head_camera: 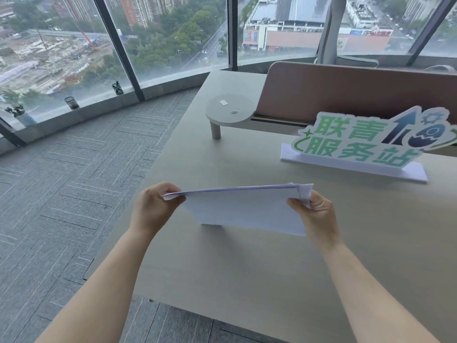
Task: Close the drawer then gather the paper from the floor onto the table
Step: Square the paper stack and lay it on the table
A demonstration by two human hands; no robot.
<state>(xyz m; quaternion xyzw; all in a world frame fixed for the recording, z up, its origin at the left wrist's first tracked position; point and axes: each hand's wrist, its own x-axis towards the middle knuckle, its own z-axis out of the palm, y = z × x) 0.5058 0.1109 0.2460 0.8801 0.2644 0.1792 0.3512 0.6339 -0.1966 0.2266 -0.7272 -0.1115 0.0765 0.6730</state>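
A stack of white paper (pixel 243 209) stands on its long lower edge on the beige table (pixel 247 268), tilted slightly toward me. My left hand (pixel 154 206) pinches the stack's upper left corner. My right hand (pixel 315 214) grips its right end, where one corner is folded over. Both arms reach in from the bottom of the view. No drawer is in view, and no paper shows on the visible grey carpet (pixel 61 194).
A white stand-up sign (pixel 366 142) with green lettering sits at the right back of the table. A small round shelf (pixel 230 110) on a short leg holds a paper scrap and a clip. A brown partition (pixel 358 90) runs behind. Two mesh cups (pixel 71 102) stand on the window sill.
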